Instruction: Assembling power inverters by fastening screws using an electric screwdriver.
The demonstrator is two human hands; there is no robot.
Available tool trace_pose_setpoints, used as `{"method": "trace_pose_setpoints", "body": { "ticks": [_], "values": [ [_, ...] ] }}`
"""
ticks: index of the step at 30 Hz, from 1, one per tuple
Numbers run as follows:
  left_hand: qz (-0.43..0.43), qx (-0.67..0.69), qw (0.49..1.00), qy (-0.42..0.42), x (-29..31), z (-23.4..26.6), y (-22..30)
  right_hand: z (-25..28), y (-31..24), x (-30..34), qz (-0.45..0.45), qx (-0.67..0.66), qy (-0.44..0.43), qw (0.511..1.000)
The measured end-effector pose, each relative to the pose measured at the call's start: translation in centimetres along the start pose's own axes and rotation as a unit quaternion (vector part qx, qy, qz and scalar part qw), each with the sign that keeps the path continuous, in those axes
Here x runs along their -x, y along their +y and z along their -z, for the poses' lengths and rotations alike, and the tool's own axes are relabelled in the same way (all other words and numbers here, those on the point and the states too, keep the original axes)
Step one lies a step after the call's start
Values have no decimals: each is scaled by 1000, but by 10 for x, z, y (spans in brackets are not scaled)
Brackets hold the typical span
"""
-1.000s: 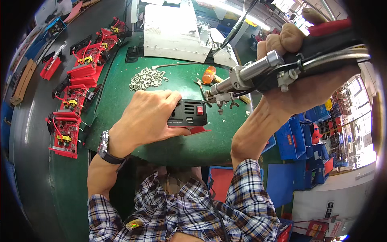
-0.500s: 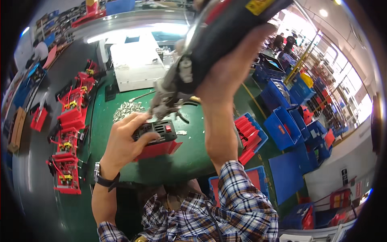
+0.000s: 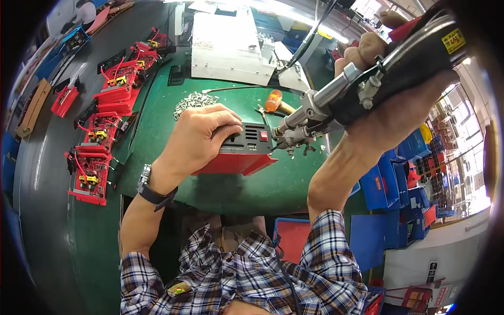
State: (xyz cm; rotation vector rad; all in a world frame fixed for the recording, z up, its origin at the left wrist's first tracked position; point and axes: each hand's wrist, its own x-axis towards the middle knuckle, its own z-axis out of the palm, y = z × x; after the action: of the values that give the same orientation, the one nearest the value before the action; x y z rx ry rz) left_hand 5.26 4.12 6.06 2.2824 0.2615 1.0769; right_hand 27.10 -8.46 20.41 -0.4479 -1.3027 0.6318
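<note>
A red metal case (image 3: 226, 165) with a black slotted end panel (image 3: 252, 145) facing up stands on the green worktop. The panel carries a red rocker switch (image 3: 263, 136) and a small port. My left hand (image 3: 202, 134) lies over the panel's left part, thumb and fingers pressed together on it and hiding that side. My right hand (image 3: 391, 107) is wrapped round the black body of a screw gun (image 3: 404, 71), which is held aslant. Its metal nose (image 3: 299, 121) points down-left, just right of the panel; whether it touches cannot be made out.
Beyond the case lie small metal clips (image 3: 194, 102) in a pile, pliers (image 3: 261, 111) and an orange-headed mallet (image 3: 273, 101). A white machine (image 3: 226, 47) stands at the back. Open red cases with circuit boards (image 3: 97, 134) line the left; blue bins (image 3: 380, 184) stand right.
The screw gun's nose has moved from above the panel's left part to its right side. My left hand's thumb and fingers have come together on the panel. The whole view has shifted.
</note>
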Motion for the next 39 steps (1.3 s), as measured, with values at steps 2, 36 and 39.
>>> {"method": "trace_pose_setpoints", "body": {
  "ticks": [2, 36, 39],
  "values": [
    [-7, 6, 1000, -1, 1, -1, -3, 1, 5, -1, 10, 15, -13, 1000],
    [-11, 87, 995, 44, 12, 0, 4, -91, 31, -22, 237, 197, 257, 916],
    [84, 124, 988, 31, 13, 4, 4, -84, 34, -39, 248, 110, 279, 921]
  ]
}}
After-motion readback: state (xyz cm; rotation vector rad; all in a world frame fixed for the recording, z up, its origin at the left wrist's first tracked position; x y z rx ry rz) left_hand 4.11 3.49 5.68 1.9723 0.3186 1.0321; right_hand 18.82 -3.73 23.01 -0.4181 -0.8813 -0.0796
